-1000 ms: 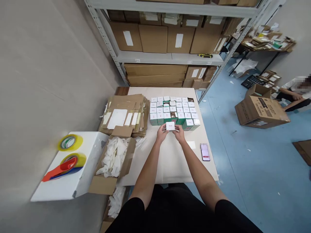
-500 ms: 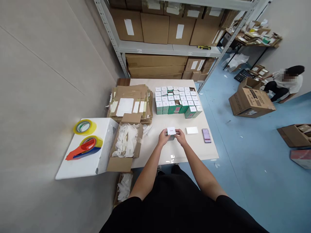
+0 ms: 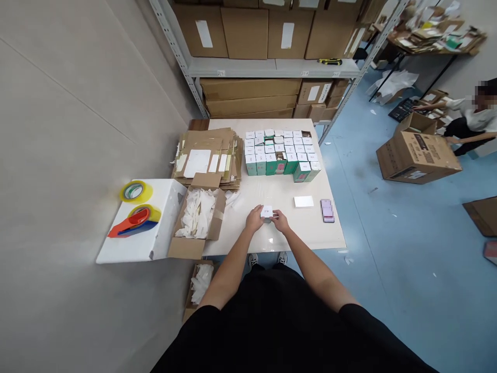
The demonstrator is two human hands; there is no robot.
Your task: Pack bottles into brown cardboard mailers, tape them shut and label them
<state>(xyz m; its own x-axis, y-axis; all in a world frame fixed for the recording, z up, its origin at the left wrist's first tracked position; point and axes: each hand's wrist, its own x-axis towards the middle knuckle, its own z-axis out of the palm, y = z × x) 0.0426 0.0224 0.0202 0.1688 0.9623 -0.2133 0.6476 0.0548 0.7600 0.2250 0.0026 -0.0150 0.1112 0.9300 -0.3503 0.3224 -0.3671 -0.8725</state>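
Observation:
Both of my hands hold one small white box [image 3: 266,212] over the near half of the table [image 3: 279,235]. My left hand [image 3: 254,218] grips its left side and my right hand [image 3: 280,221] grips its right side, fingers closed round it. Behind it, at the table's far end, stand several rows of small white-and-green boxes [image 3: 280,153]. A flat white card [image 3: 303,201] lies to the right of my hands, and a phone [image 3: 327,211] lies beyond it near the table's right edge.
A stack of flattened cardboard [image 3: 207,158] lies at the table's left. An open carton of white packing paper [image 3: 199,218] sits beside a white stand [image 3: 135,243] holding tape rolls [image 3: 135,191]. Shelving with cartons [image 3: 248,36] stands behind. A person [image 3: 471,116] works by a carton [image 3: 419,155] at far right.
My hands carried the small white box back from the rows of boxes toward the near half of the table. The view shifted and the white card came into sight.

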